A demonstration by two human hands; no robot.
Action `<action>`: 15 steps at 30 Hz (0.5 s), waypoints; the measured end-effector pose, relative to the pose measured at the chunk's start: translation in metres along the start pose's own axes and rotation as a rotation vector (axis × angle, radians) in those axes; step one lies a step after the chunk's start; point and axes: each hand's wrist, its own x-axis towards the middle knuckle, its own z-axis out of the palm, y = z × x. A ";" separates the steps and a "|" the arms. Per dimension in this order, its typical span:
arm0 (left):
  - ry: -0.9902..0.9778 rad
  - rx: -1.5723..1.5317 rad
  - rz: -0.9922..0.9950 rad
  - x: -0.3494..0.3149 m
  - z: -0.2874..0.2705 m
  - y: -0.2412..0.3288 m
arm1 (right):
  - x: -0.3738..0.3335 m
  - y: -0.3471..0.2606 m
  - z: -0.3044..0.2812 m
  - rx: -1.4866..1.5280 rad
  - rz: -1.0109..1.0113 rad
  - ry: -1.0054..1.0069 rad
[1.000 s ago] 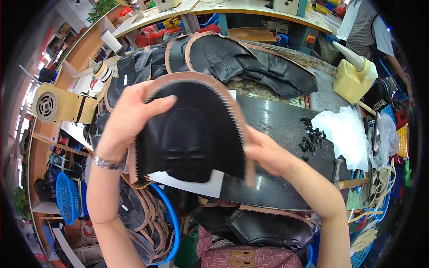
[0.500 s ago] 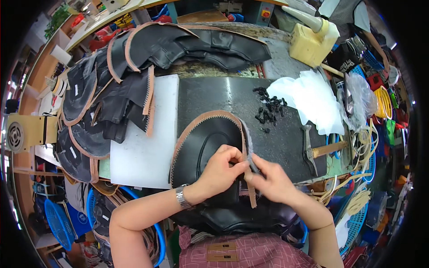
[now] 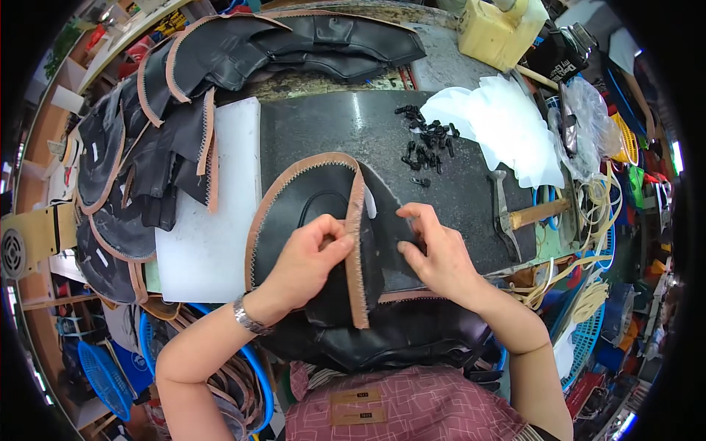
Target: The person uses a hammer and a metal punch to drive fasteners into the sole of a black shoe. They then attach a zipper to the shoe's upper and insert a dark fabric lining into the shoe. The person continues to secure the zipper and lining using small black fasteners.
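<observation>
The left hand is pinching a pinkish-brown edge strip between thumb and finger. The right hand is reaching over a loose dark flap, with its thumb and pointing finger standing apart. I cannot tell if the fingertips are touching the flap.

The strip is running around a curved black leather piece. The piece is lying between the hands and under the left one, on the near part of the dark surface. Zigzag stitches are running along its edge.

The piece is bending and folding, so it is probably soft and light, not something that breaks. Its smooth black face may be a bit slippery. The strip looks like the best place to hold, with a flat pinch. Pulling hard there could be stretching the stitches.

A silver watch is circling the left wrist. More black leather is lying just nearer the body than the hands, above a patterned apron.

Left of the left hand, a white board is lying flat, with a pile of black pieces farther out. Beyond the right hand, small black bits are lying scattered near thin white sheets. A hammer is resting to its right. Farthest away, a pale yellow jug is standing.
</observation>
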 end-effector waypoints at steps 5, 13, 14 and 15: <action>-0.005 -0.181 -0.057 -0.002 -0.003 0.000 | -0.002 0.005 0.013 -0.282 -0.569 0.414; 0.187 0.578 0.613 -0.003 0.026 0.008 | 0.010 -0.005 0.029 -0.123 -0.136 -0.034; 0.054 0.981 0.848 -0.004 0.024 0.023 | 0.010 -0.005 0.029 -0.121 -0.138 -0.052; -0.090 0.982 0.931 -0.003 0.025 0.015 | 0.011 -0.004 0.028 -0.119 -0.140 -0.070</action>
